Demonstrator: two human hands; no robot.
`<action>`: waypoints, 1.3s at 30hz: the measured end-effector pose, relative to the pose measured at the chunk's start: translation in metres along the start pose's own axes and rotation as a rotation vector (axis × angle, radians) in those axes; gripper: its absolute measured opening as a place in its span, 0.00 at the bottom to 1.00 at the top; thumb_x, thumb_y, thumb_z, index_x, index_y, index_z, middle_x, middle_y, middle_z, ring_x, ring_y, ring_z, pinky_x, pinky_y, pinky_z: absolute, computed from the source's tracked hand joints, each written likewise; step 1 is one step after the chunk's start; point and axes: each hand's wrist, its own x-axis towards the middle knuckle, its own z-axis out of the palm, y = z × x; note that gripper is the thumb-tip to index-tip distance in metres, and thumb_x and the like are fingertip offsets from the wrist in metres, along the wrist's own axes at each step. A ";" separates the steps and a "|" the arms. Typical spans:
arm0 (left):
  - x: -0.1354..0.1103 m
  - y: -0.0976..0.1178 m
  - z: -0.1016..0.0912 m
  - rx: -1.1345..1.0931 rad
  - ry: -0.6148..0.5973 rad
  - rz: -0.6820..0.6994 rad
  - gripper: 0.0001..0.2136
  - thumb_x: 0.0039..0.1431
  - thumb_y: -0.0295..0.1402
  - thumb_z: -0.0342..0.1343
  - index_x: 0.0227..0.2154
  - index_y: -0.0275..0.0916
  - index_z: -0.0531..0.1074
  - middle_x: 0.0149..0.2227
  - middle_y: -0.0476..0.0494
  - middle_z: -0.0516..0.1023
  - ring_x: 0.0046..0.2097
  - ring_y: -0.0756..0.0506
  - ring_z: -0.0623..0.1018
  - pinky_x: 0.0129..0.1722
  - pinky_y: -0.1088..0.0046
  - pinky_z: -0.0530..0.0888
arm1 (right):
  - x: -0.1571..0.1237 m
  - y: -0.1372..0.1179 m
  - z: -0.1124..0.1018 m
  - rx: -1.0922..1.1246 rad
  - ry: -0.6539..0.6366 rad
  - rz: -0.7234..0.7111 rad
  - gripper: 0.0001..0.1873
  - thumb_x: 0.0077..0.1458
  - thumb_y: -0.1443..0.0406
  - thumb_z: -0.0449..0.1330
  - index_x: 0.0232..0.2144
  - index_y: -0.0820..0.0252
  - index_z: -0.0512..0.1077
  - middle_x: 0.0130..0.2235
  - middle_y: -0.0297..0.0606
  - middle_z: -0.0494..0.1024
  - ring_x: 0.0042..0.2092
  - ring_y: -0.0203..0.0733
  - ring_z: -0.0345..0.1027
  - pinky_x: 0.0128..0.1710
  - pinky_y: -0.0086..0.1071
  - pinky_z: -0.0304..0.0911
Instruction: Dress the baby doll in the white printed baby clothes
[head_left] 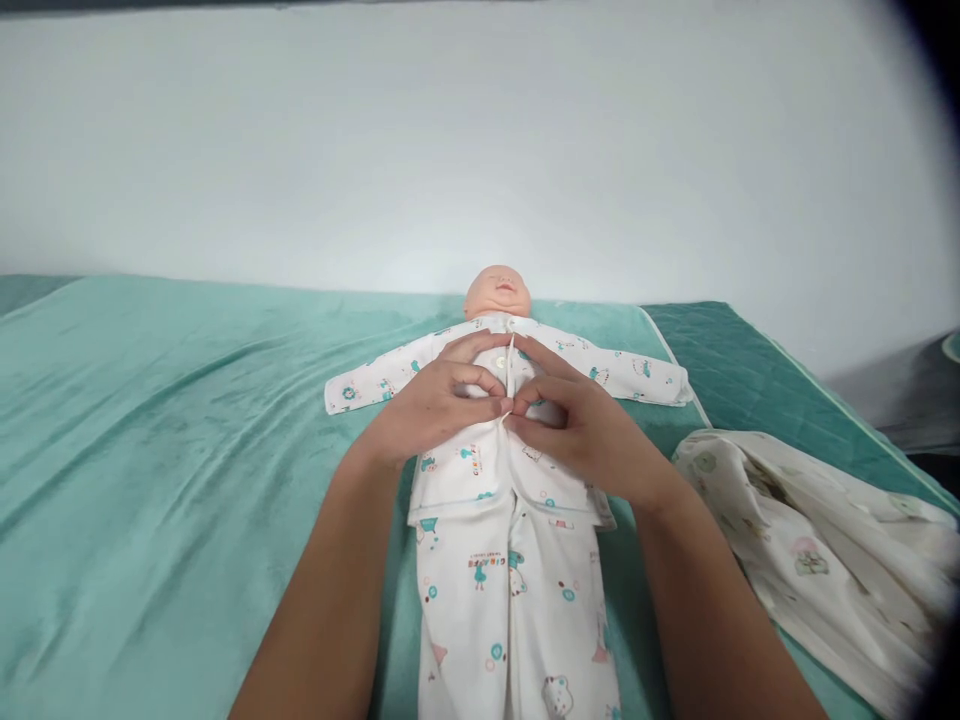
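Note:
A baby doll (498,290) lies on its back in a white printed pajama top (465,465) and matching pants (465,610). Both sleeves stretch out sideways. Over the doll's chest, my left hand (442,395) pinches one front edge of the top between thumb and fingers. My right hand (577,410) pinches the opposite edge, its fingertips meeting those of the left at the center opening. A button (500,362) shows just above the fingers; whatever lies between the fingertips is mostly hidden.
A crumpled cream printed cloth (810,540) lies at the right. A light green blanket (187,450) with wrinkles covers the bed, over a darker green quilted cover (765,370). A white wall (450,140) rises behind the doll's head.

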 end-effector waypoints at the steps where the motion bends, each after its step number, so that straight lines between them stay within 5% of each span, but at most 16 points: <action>1: 0.000 0.000 0.000 -0.002 -0.004 0.002 0.06 0.57 0.37 0.60 0.27 0.45 0.80 0.67 0.53 0.63 0.70 0.36 0.56 0.65 0.53 0.61 | 0.000 0.000 -0.003 0.028 -0.036 0.019 0.06 0.57 0.61 0.60 0.29 0.52 0.74 0.70 0.28 0.56 0.63 0.53 0.63 0.51 0.46 0.67; 5: 0.000 -0.001 -0.001 -0.029 -0.009 0.025 0.07 0.59 0.41 0.60 0.30 0.46 0.80 0.66 0.52 0.63 0.70 0.37 0.57 0.64 0.55 0.64 | 0.000 0.001 -0.009 0.102 -0.065 0.090 0.14 0.61 0.55 0.57 0.27 0.54 0.74 0.71 0.27 0.53 0.47 0.47 0.74 0.34 0.39 0.68; 9: 0.000 -0.003 -0.003 -0.031 -0.054 0.041 0.06 0.60 0.40 0.59 0.35 0.47 0.79 0.68 0.53 0.60 0.71 0.38 0.55 0.59 0.59 0.70 | 0.002 0.000 0.000 0.098 0.050 0.129 0.16 0.56 0.52 0.63 0.24 0.55 0.71 0.69 0.30 0.59 0.53 0.51 0.71 0.39 0.40 0.67; 12: 0.000 -0.005 -0.001 0.028 -0.005 0.034 0.06 0.59 0.38 0.60 0.39 0.48 0.76 0.68 0.53 0.58 0.71 0.40 0.55 0.64 0.58 0.65 | 0.003 -0.002 0.006 0.067 0.108 0.107 0.12 0.53 0.56 0.64 0.24 0.55 0.71 0.67 0.33 0.62 0.60 0.54 0.65 0.48 0.42 0.64; 16: 0.003 -0.009 0.006 0.028 0.131 -0.019 0.09 0.61 0.40 0.57 0.43 0.48 0.70 0.69 0.51 0.58 0.69 0.41 0.59 0.64 0.57 0.63 | 0.004 0.001 0.003 0.219 0.110 0.159 0.08 0.53 0.60 0.63 0.26 0.56 0.71 0.65 0.36 0.66 0.48 0.47 0.72 0.40 0.38 0.65; 19: 0.005 -0.011 0.012 0.048 0.220 -0.044 0.09 0.61 0.40 0.57 0.41 0.46 0.68 0.68 0.48 0.58 0.68 0.41 0.61 0.62 0.57 0.65 | 0.008 0.019 -0.003 0.508 0.422 0.244 0.09 0.52 0.60 0.62 0.24 0.57 0.68 0.47 0.36 0.79 0.38 0.40 0.70 0.35 0.34 0.64; 21: 0.006 -0.011 0.013 0.079 0.251 -0.043 0.06 0.61 0.39 0.56 0.38 0.44 0.68 0.67 0.48 0.60 0.66 0.40 0.64 0.59 0.58 0.68 | 0.012 0.038 -0.008 0.675 0.733 0.360 0.09 0.50 0.61 0.61 0.24 0.57 0.66 0.31 0.32 0.75 0.31 0.37 0.65 0.30 0.32 0.61; 23: 0.007 -0.012 0.014 0.108 0.261 -0.030 0.05 0.62 0.37 0.55 0.33 0.42 0.69 0.66 0.47 0.63 0.63 0.40 0.67 0.55 0.60 0.71 | 0.016 0.056 -0.011 0.708 0.890 0.460 0.09 0.49 0.60 0.63 0.25 0.56 0.66 0.25 0.28 0.68 0.27 0.35 0.59 0.26 0.30 0.58; 31: 0.010 -0.015 0.018 0.223 0.312 0.093 0.10 0.62 0.39 0.57 0.45 0.47 0.71 0.64 0.46 0.64 0.65 0.42 0.65 0.58 0.60 0.68 | 0.017 0.049 0.011 0.191 0.567 0.419 0.17 0.50 0.56 0.63 0.41 0.55 0.74 0.41 0.35 0.78 0.40 0.41 0.69 0.38 0.33 0.64; 36: 0.012 -0.016 0.020 0.122 0.416 0.091 0.03 0.61 0.35 0.57 0.34 0.42 0.71 0.58 0.45 0.71 0.59 0.43 0.71 0.54 0.62 0.71 | 0.015 0.054 0.003 0.178 0.553 0.443 0.14 0.50 0.59 0.61 0.40 0.56 0.76 0.37 0.34 0.78 0.32 0.38 0.67 0.33 0.32 0.63; 39: 0.012 -0.026 0.007 -0.023 0.653 0.050 0.03 0.60 0.34 0.56 0.35 0.42 0.69 0.52 0.45 0.76 0.53 0.45 0.76 0.52 0.64 0.73 | 0.012 0.069 -0.013 0.019 0.701 0.483 0.14 0.50 0.62 0.58 0.40 0.56 0.77 0.36 0.35 0.77 0.30 0.38 0.66 0.33 0.35 0.64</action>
